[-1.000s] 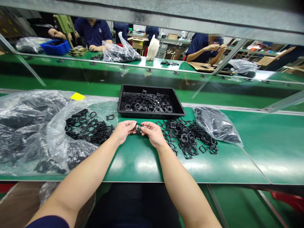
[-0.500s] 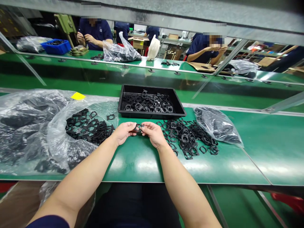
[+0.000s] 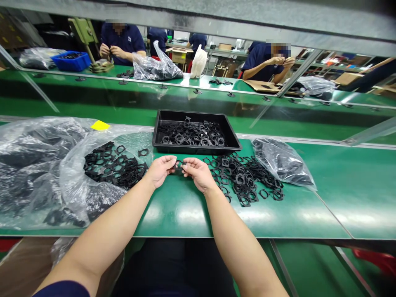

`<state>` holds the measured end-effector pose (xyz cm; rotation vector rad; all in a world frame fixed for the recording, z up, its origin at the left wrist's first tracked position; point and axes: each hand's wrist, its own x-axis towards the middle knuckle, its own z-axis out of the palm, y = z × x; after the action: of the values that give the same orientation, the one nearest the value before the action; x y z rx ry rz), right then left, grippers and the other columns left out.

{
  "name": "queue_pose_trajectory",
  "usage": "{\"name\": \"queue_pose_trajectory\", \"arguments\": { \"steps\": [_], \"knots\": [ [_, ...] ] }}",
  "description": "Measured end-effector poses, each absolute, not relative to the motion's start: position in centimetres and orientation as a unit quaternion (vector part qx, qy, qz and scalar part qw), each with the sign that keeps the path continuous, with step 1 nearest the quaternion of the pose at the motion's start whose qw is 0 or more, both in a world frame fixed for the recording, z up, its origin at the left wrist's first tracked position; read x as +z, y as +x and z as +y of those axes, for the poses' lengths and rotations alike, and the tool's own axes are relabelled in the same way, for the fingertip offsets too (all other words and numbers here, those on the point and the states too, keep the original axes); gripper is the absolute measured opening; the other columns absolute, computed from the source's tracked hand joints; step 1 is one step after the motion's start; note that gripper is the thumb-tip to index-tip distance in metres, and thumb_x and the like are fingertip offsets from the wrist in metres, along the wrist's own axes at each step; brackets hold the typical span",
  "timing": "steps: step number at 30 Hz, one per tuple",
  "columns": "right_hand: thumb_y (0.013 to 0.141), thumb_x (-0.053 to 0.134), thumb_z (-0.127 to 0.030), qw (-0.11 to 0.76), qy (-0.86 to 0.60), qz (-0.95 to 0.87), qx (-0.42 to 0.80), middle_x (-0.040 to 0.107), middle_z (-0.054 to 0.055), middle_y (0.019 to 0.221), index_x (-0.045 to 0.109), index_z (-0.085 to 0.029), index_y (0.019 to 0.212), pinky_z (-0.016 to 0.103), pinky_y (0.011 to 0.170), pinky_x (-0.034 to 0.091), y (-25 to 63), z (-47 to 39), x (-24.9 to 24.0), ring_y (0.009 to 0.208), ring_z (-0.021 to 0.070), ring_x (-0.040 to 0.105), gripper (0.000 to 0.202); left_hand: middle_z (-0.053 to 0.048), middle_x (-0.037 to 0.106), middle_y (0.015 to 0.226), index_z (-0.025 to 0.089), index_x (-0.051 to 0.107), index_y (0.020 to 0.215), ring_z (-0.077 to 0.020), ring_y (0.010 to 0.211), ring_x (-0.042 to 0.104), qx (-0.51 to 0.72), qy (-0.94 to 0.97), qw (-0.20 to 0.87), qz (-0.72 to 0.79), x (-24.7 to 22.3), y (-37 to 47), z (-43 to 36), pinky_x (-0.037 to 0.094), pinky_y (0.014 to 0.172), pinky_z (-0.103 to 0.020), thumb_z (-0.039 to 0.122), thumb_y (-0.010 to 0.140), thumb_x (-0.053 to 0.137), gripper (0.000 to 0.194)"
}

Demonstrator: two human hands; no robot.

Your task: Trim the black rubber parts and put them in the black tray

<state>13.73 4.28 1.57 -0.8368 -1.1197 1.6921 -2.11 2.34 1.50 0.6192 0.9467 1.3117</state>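
Between my two hands is a small black plastic ring part (image 3: 179, 162), seen nearly edge-on and partly covered by fingers. My left hand (image 3: 162, 170) pinches its left side, and my right hand (image 3: 196, 171) pinches its right side. Both hands are over the green table, just in front of a black tray (image 3: 198, 149) that holds many similar black parts. To the right of my right hand lies a loose pile of black ring parts (image 3: 239, 179). Left of my left hand, more black square-framed parts (image 3: 116, 167) spill from the mouth of a clear plastic bag (image 3: 74, 181).
A filled clear bag (image 3: 283, 165) lies right of the ring pile. A yellow note (image 3: 100, 125) sits on the large left bag. Beyond a clear partition, co-workers sit at another green bench with a blue bin (image 3: 71, 62), a plastic bag (image 3: 157, 68) and a white fan (image 3: 199, 62).
The black ring part has tilted between my fingers, from showing its opening to nearly edge-on. My hands stay in almost the same place.
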Motion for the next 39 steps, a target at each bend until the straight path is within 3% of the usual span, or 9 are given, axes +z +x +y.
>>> {"name": "queue_pose_trajectory", "arguments": {
  "steps": [6,12,14,17,22,29,34,39],
  "knots": [
    [0.062,0.081,-0.036,0.424,-0.314,-0.433,0.731,0.063,0.000,0.068,0.061,-0.017,0.082,0.018,0.046,0.046,14.0,4.1,1.9,0.056,0.0105,0.060,0.034,-0.003,0.067,0.078,0.013,0.064,0.090,-0.0085,0.057,0.058,0.558,0.315,0.631,0.438,1.6,-2.0,2.2,0.042,0.052,-0.020,0.024,0.060,0.078,0.035],
    [0.067,0.073,-0.052,0.433,-0.361,-0.462,0.685,0.062,0.000,0.058,0.054,-0.017,0.073,0.016,0.033,0.036,13.8,4.0,1.9,0.042,0.0096,0.054,0.040,-0.009,0.068,0.079,0.010,0.063,0.083,-0.0164,0.072,0.065,0.492,0.350,0.696,0.387,1.6,-1.8,1.8,0.050,0.072,-0.031,0.042,0.073,0.068,0.034],
    [0.069,0.071,-0.052,0.440,-0.381,-0.479,0.657,0.057,-0.002,0.052,0.055,-0.017,0.072,0.016,0.032,0.031,13.7,4.1,1.8,0.037,0.0076,0.047,0.039,-0.009,0.067,0.080,0.010,0.063,0.082,-0.0171,0.072,0.066,0.481,0.338,0.716,0.377,1.7,-1.8,1.7,0.051,0.071,-0.032,0.041,0.074,0.068,0.033],
    [0.072,0.069,-0.050,0.467,-0.408,-0.513,0.594,0.054,-0.003,0.052,0.058,-0.017,0.075,0.017,0.035,0.031,13.7,4.1,1.6,0.039,0.0069,0.044,0.035,-0.007,0.066,0.080,0.011,0.062,0.082,-0.0168,0.071,0.066,0.482,0.331,0.720,0.374,1.8,-1.9,1.7,0.051,0.066,-0.029,0.039,0.071,0.071,0.031],
    [0.071,0.072,-0.034,0.553,-0.362,-0.649,0.377,0.059,0.003,0.083,0.064,-0.020,0.079,0.025,0.059,0.047,13.7,4.1,1.5,0.073,0.0142,0.055,0.018,-0.005,0.065,0.080,0.012,0.064,0.089,-0.0137,0.071,0.063,0.491,0.343,0.709,0.372,1.7,-2.0,1.7,0.049,0.066,-0.026,0.037,0.072,0.070,0.031],
    [0.079,0.064,-0.023,0.535,-0.310,-0.728,0.297,0.058,0.003,0.082,0.062,-0.021,0.077,0.027,0.063,0.046,13.9,3.8,1.7,0.078,0.0155,0.055,0.003,-0.004,0.064,0.079,0.012,0.067,0.085,-0.0109,0.071,0.059,0.489,0.359,0.703,0.371,1.4,-2.1,1.7,0.046,0.068,-0.025,0.034,0.071,0.072,0.027],
    [0.079,0.064,-0.028,0.539,-0.338,-0.675,0.372,0.057,0.001,0.077,0.056,-0.019,0.077,0.026,0.062,0.047,13.6,3.8,1.3,0.069,0.0128,0.055,0.012,-0.005,0.065,0.078,0.010,0.068,0.084,-0.0112,0.071,0.059,0.478,0.380,0.701,0.370,1.5,-1.9,1.6,0.046,0.069,-0.026,0.034,0.069,0.073,0.029],
    [0.077,0.065,-0.037,0.596,-0.372,-0.549,0.453,0.059,0.003,0.085,0.056,-0.019,0.092,0.024,0.057,0.048,13.5,4.5,0.8,0.069,0.0126,0.056,0.025,-0.008,0.068,0.093,0.014,0.065,0.099,-0.0177,0.085,0.065,0.510,0.346,0.709,0.344,1.6,-1.6,1.6,0.048,0.082,-0.035,0.027,0.069,0.075,0.034]
  ]
}}
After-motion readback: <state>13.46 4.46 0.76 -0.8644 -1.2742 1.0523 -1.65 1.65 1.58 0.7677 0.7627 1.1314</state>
